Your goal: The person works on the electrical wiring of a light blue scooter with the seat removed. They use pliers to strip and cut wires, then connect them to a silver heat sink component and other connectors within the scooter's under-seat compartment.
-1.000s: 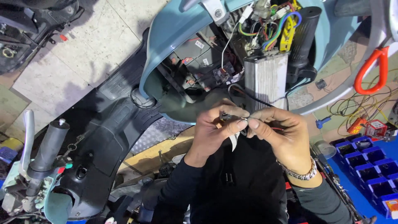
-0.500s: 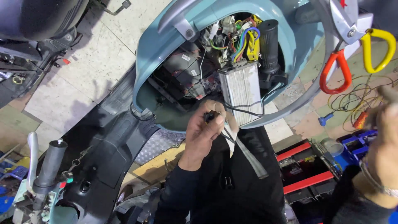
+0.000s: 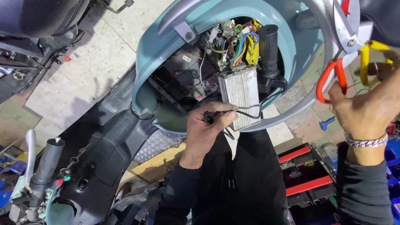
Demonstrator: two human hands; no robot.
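Black wire [image 3: 246,111] is pinched at its end by the left hand [image 3: 206,129], just below the ribbed silver controller box [image 3: 239,96], which stands upright in the open blue scooter body [image 3: 166,54]. A small white label [image 3: 186,58] sits on the dark battery [image 3: 183,71] inside. Coloured wires [image 3: 239,46] crowd the top. The right hand [image 3: 362,110] is raised to the right, fingers closed on red-handled pliers [image 3: 331,79]. Pale floor tiles [image 3: 83,75] lie open at left.

Pale tiled floor [image 3: 79,71], grimy, some coloured tiles [image 3: 310,121]; blue parts bin [image 3: 393,166] at right edge.
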